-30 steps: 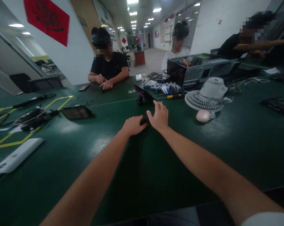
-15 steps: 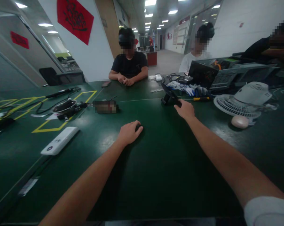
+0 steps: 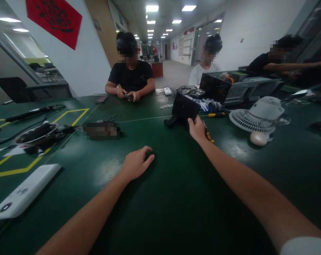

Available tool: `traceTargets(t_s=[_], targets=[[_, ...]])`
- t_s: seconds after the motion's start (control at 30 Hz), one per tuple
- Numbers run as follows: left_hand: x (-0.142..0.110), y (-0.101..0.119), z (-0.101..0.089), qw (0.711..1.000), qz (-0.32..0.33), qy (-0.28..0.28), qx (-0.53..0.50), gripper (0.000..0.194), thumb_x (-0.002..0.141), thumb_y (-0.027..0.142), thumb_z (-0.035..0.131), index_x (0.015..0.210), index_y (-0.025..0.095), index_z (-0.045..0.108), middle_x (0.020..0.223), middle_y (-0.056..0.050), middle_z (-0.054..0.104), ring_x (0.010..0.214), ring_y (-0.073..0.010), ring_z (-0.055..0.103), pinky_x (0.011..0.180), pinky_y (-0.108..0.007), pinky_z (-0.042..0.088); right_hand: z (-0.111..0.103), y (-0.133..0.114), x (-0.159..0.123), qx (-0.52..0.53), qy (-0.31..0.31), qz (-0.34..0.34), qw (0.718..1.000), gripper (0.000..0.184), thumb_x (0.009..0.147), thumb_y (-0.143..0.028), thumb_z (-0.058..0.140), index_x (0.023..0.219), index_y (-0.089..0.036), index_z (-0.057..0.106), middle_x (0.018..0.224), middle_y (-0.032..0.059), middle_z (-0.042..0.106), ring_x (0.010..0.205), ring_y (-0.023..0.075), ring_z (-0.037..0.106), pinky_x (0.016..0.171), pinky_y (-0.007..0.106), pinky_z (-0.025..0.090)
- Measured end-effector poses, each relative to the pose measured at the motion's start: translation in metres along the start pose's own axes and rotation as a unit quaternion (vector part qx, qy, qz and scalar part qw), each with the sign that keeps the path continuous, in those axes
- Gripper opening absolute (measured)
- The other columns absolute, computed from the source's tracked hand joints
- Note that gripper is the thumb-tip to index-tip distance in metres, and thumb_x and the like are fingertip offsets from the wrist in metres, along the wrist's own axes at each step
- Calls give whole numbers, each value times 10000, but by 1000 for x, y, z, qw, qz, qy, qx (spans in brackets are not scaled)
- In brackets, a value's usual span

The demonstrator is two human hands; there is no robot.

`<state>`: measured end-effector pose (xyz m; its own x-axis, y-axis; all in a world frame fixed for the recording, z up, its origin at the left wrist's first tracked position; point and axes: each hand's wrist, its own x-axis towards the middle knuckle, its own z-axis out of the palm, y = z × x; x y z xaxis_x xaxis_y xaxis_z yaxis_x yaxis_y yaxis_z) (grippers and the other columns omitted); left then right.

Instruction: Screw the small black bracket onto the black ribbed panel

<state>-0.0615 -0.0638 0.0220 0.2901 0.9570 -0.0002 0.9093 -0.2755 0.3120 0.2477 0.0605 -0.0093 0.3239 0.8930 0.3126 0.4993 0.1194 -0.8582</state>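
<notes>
My right hand (image 3: 197, 129) grips the lower right corner of a black stand (image 3: 186, 107), which has a flat panel and a foot near the green tabletop. The panel faces me, tilted. My left hand (image 3: 137, 162) rests low over the table with fingers curled round a small black object (image 3: 149, 154), mostly hidden, its kind unclear. Just right of my right hand lies a yellow-and-black handled tool (image 3: 208, 135), partly covered by the hand.
A white fan housing (image 3: 264, 113) and a pinkish-white computer mouse (image 3: 258, 138) lie right. Behind are another yellow-handled tool (image 3: 217, 114), gloves (image 3: 212, 105) and an opened computer case (image 3: 253, 88). Left are a white power bank-like box (image 3: 26, 191) and cables. Several people sit around.
My right hand has turned the black stand so its broad panel shows. The yellow-and-black tool beside my right hand has come into view. The view has shifted right; my left hand keeps its hold.
</notes>
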Motion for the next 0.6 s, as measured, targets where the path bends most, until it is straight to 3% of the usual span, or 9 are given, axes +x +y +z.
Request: traceTargets(t_s=[0.17, 0.3, 0.47, 0.6], targets=[[-3, -5, 0, 1000, 10, -5, -22, 374, 987, 496, 512, 1193, 256, 711, 803, -23, 690, 742, -232, 671, 676, -348, 409, 18, 15, 1, 177, 23, 105, 978, 350, 981, -394, 519, 1315, -291, 502, 1258, 77, 714, 967, 211, 759, 723, 377, 664], [-4, -8, 1, 999, 4, 3, -53, 357, 960, 503, 538, 1150, 264, 723, 775, -16, 678, 730, -229, 658, 667, -348, 405, 13, 23, 6, 253, 38, 158, 954, 215, 990, -458, 498, 1127, -294, 478, 924, 27, 701, 781, 200, 752, 612, 333, 653], [-4, -9, 2, 998, 2, 9, -65, 358, 947, 514, 554, 1132, 271, 741, 761, -16, 668, 699, -235, 643, 654, -350, 395, 5, 22, 6, 259, 21, 156, 953, 267, 973, -527, 489, 1107, -298, 455, 860, 11, 673, 740, 199, 749, 593, 310, 635], [-4, -8, 2, 998, -3, 4, -57, 350, 953, 495, 554, 1146, 269, 739, 779, -20, 671, 709, -235, 647, 663, -352, 394, 3, 5, -10, 195, 18, 108, 975, 330, 989, -486, 437, 1248, -282, 441, 1003, 54, 697, 736, 206, 735, 602, 347, 625]])
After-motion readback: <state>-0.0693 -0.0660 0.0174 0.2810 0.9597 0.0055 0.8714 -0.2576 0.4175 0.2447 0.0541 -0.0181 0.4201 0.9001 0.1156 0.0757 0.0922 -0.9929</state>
